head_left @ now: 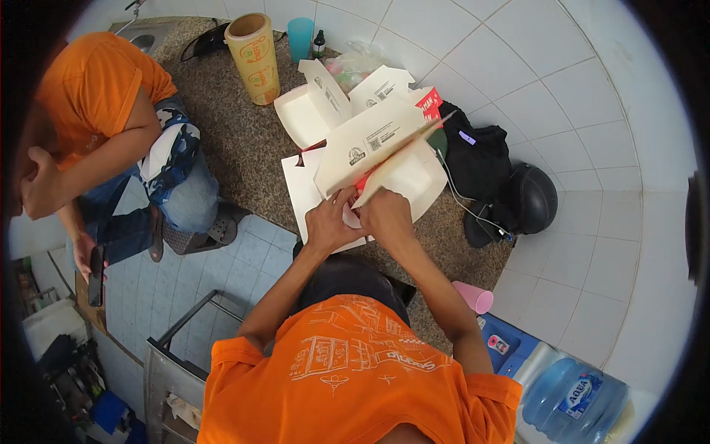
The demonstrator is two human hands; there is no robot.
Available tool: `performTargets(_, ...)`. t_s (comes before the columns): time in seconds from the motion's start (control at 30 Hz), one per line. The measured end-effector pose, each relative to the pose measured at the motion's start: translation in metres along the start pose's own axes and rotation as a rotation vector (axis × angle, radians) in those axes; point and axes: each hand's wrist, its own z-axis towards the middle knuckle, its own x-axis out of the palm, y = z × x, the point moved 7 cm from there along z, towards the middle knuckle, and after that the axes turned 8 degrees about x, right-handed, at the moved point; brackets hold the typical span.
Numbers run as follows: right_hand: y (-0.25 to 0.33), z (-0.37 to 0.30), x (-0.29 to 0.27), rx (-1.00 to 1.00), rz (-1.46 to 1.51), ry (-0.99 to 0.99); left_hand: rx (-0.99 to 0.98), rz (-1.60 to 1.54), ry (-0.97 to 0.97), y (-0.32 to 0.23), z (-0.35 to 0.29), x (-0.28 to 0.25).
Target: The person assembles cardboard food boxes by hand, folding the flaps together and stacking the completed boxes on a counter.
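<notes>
On the granite counter in front of me is a takeaway food box (410, 181) of folded cardboard, white inside with red showing at its folds. Its printed panel (373, 140) stands up at a slant. My left hand (333, 222) is closed on the near corner, fingers curled at the fold. Beside it, my right hand (386, 216) grips the near edge of the same box, knuckles up. A flat white cardboard panel (299, 185) sticks out to the left, under the box. Behind lies an open white box (299, 118). My fingertips are partly hidden by the cardboard.
A yellow wrap roll (255, 63), a blue cup (299, 38) and a small dark bottle (319, 44) stand behind. Right are black cloth (477, 155), a black helmet (529, 198) and a white cable. A pink cup (475, 297) is nearer. Someone holding a phone (96, 274) sits left.
</notes>
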Motion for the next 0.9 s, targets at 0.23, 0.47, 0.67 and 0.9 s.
performTargets(0.23, 0.005, 0.003, 0.015, 0.052, 0.038, 0.05, 0.064, -0.01, -0.105, 0.011, -0.007, 0.014)
performTargets(0.47, -0.007, 0.006, 0.003, 0.11, 0.125, -0.11, 0.135, -0.185, -0.111, 0.0, -0.011, 0.018)
performTargets(0.67, -0.122, 0.06, -0.079, 0.273, 0.038, -0.493, 0.491, -0.17, -0.197, -0.044, -0.018, 0.001)
performTargets(0.9, -0.19, 0.079, -0.007, 0.407, 0.355, 0.009, 0.553, -0.07, 0.049, -0.056, -0.01, 0.025)
